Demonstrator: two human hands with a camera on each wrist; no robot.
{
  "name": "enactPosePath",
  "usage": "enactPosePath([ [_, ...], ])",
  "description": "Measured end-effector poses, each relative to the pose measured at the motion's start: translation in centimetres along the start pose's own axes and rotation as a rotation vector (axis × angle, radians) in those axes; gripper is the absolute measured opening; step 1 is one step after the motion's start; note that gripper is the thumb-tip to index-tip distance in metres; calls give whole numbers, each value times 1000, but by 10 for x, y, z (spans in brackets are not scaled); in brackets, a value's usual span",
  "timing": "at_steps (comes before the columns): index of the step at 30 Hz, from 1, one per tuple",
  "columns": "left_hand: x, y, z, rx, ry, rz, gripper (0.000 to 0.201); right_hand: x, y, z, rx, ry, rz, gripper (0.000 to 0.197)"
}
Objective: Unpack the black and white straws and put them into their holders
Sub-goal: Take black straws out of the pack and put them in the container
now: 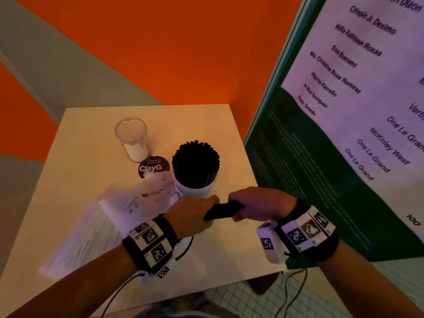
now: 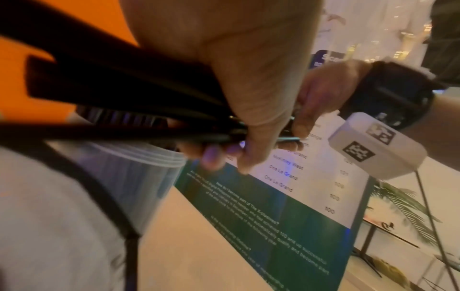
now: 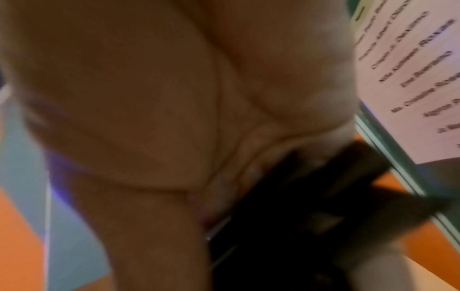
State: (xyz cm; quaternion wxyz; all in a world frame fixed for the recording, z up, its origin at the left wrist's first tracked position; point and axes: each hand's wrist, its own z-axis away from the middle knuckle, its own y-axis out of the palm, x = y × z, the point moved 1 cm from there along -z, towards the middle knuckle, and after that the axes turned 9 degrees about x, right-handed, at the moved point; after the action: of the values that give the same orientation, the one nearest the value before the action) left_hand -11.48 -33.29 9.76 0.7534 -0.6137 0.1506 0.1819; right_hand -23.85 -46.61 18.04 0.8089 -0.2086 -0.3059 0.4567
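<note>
A bundle of thin black plastic straws (image 1: 223, 211) is gripped by curled fingers of both left hand (image 1: 191, 216) and right hand (image 1: 259, 206); a white cup of black straws (image 1: 195, 166) is stood on the pale tabletop (image 1: 75, 157).

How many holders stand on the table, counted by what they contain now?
Holder with black straws: 1
Clear holder without straws: 1
Total: 2 holders. Both the left hand and right hand hold one more bundle of black straws.

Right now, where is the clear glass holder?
In the head view, the clear glass holder stands at the far left of the table, behind the purple sticker, left of the cup of black straws.
</note>
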Motion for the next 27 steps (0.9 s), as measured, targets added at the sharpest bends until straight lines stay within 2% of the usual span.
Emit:
enactPosePath([
  [2,11,-5,7,-23,-43,-18,7,-7,-4,-2,-130,-42,-198,30],
  [4,22,-9,15,-67,-95,20,8,-10,-5,-6,-340,-134,-468,36],
  [6,28,-12,18,-91,-141,112,5,-2,2,-14,-515,-256,-641,43],
  [9,33,-12,14,-71,-123,227,10,15,8,-27,-676,-392,-838,42],
  [11,40,-13,12,-103,-122,339,21,20,5,-28,-770,-515,-1080,34],
  [12,44,-14,11,-135,-123,391,25,21,2,-30,-785,-587,-1199,28],
  [13,45,-16,9,-164,-117,439,27,23,0,-30,-780,-640,-1266,31],
  [15,41,-21,3,-219,-69,503,25,31,-3,-33,-740,-736,-1250,38],
  [17,34,-30,-5,-273,-28,552,21,40,-13,-33,-727,-791,-1187,33],
  [18,32,-35,-8,-288,-33,601,26,41,-21,-32,-735,-795,-1159,31],
  [20,35,-42,-14,-294,-48,708,47,37,-38,-28,-789,-756,-1120,29],
  [23,50,-43,-13,-357,-128,572,81,22,-57,-26,-890,-658,-1054,30],
  [27,68,-39,-1,-386,-164,401,96,7,-56,-44,-941,-530,-828,32],
])
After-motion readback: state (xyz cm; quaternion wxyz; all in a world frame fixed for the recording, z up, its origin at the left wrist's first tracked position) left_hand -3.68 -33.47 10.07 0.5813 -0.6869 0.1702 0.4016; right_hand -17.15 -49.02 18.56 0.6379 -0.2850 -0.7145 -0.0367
